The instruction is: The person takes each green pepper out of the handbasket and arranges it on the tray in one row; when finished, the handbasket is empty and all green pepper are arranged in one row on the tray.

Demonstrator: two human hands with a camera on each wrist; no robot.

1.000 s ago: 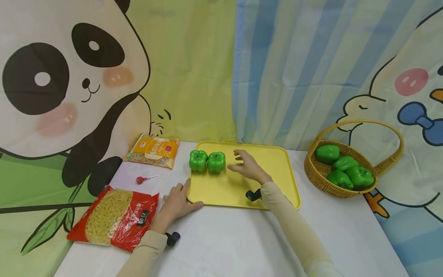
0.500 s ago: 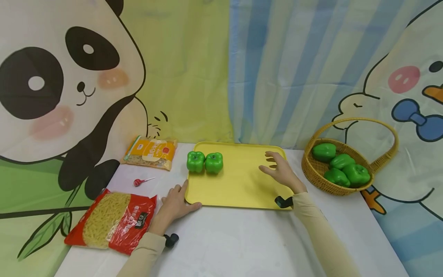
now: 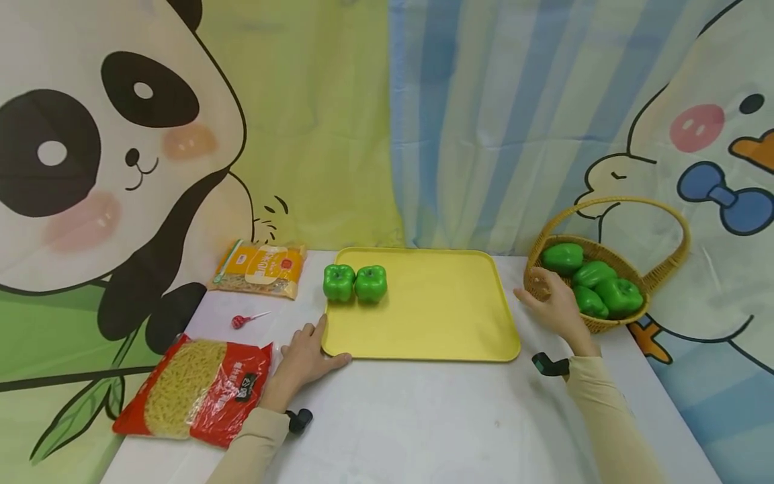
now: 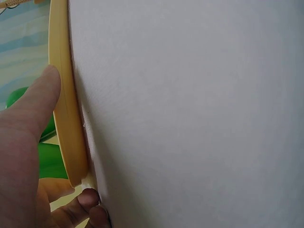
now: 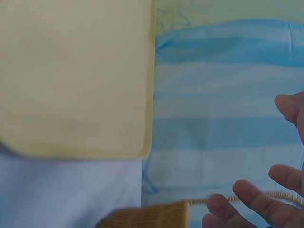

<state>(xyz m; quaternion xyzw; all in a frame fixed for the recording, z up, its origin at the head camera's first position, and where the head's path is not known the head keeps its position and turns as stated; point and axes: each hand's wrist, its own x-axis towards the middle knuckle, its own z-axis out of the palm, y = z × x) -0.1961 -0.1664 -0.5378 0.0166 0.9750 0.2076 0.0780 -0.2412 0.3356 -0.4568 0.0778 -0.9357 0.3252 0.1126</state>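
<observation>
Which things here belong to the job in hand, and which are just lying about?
Likely in the job:
yellow tray, touched by left hand
two peppers on it
wicker basket near right hand
four green peppers inside

Apparently just lying about:
red pasta bag
orange packet
lollipop

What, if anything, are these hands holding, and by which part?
Nothing looks gripped. The left hand is spread against the tray, touching its near left corner; the right hand, by the basket, is empty.

Grn peppers (image 3: 371,284): 6 were vis.
Tray (image 3: 423,309): was 1
Bskt (image 3: 598,326): was 1
Pkgs (image 3: 193,390): were 2
Lolly (image 3: 239,322): was 1
</observation>
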